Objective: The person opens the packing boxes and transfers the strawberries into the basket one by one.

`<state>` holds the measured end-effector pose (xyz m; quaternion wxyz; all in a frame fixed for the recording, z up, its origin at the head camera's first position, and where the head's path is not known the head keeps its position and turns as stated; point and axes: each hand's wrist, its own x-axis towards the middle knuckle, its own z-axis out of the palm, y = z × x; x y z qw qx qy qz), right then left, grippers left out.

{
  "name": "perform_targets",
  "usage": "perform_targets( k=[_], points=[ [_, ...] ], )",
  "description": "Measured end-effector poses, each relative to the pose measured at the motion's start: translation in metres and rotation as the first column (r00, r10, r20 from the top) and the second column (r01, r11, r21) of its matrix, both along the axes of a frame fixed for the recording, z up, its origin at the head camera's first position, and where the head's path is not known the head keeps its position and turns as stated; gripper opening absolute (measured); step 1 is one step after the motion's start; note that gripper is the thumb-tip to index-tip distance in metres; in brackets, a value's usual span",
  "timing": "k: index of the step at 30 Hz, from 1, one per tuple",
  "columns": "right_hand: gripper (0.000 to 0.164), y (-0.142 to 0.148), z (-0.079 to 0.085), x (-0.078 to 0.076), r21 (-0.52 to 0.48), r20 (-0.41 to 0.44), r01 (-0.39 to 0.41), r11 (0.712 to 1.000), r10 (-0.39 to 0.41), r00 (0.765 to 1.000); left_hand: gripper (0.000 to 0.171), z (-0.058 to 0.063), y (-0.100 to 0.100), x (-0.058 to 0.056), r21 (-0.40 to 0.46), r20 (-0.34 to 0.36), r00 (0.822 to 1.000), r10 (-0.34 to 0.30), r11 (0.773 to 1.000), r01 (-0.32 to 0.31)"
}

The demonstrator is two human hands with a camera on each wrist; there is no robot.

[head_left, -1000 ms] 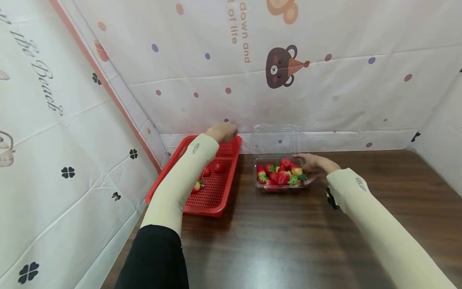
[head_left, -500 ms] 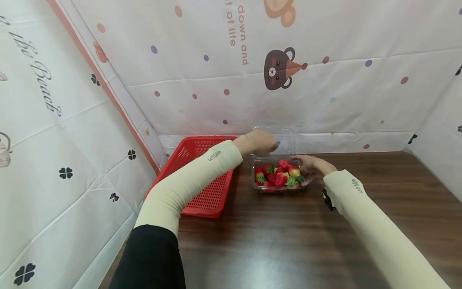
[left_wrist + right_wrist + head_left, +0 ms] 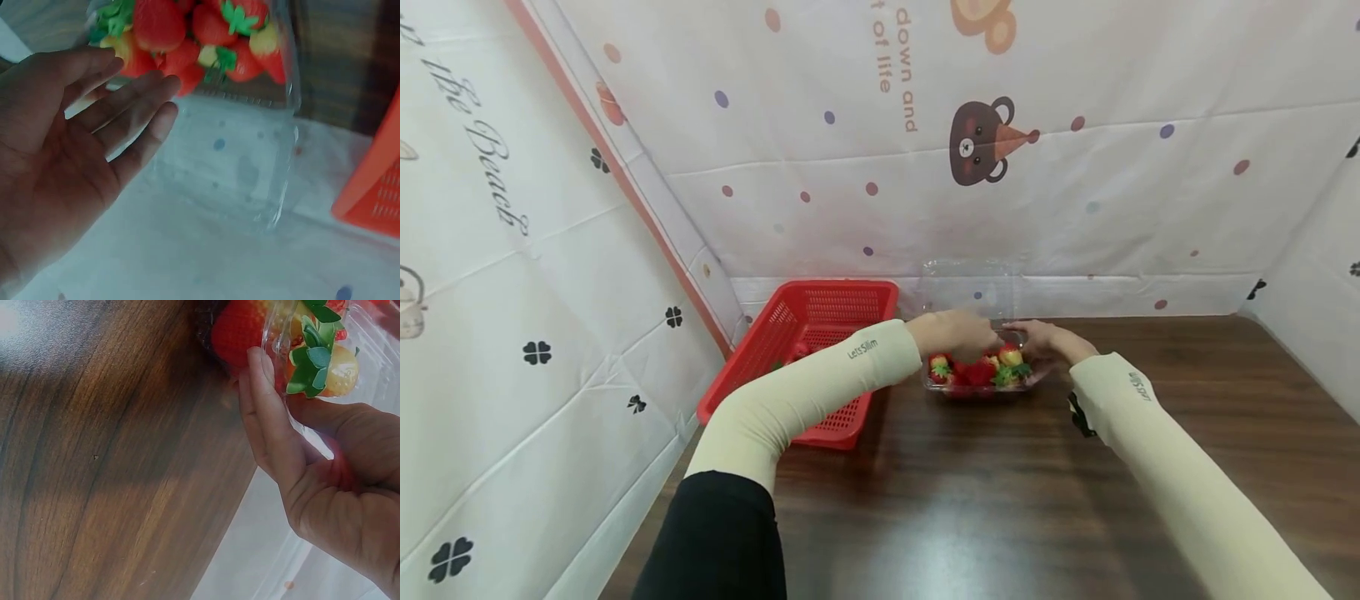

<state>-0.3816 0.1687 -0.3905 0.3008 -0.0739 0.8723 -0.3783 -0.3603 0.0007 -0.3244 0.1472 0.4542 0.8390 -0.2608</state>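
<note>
A clear plastic box point(image 3: 977, 392) of red strawberries point(image 3: 159, 25) with green leaves stands on the table, its see-through lid point(image 3: 225, 162) raised at the back. Above the fruit is my left hand point(image 3: 957, 333); in the left wrist view its fingers are extended and the palm holds nothing. The fingertips lie near the strawberries, though contact is unclear. My right hand point(image 3: 325, 462) grips the box's right side, fingers along the outer wall and thumb at the rim. My left hand hides part of the fruit in the head view.
Left of the box stands a red slotted basket point(image 3: 850, 304) with a few strawberries point(image 3: 797, 350), partly covered by my left forearm. A printed white cloth point(image 3: 820, 225) hangs behind the brown wooden table point(image 3: 970, 500). Another cloth side point(image 3: 550, 350) rises at the left.
My left hand has moved right, from above the red basket to over the strawberries in the clear box. My right hand has stayed at the box's right side.
</note>
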Motion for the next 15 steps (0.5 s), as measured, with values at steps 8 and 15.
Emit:
perform_targets(
  k=[8,15],
  points=[
    [0.075,-0.003,0.002,0.000,0.045,-0.015,0.002,0.999,-0.002,1.000,0.047,-0.027,-0.005,-0.011,0.044,0.162,0.979,0.123,0.990,-0.131],
    [0.072,-0.005,0.001,-0.001,0.032,0.000,0.002,0.999,-0.002,1.000,0.050,-0.028,-0.008,-0.011,-0.005,0.206,0.965,0.161,0.987,-0.163]
  ],
)
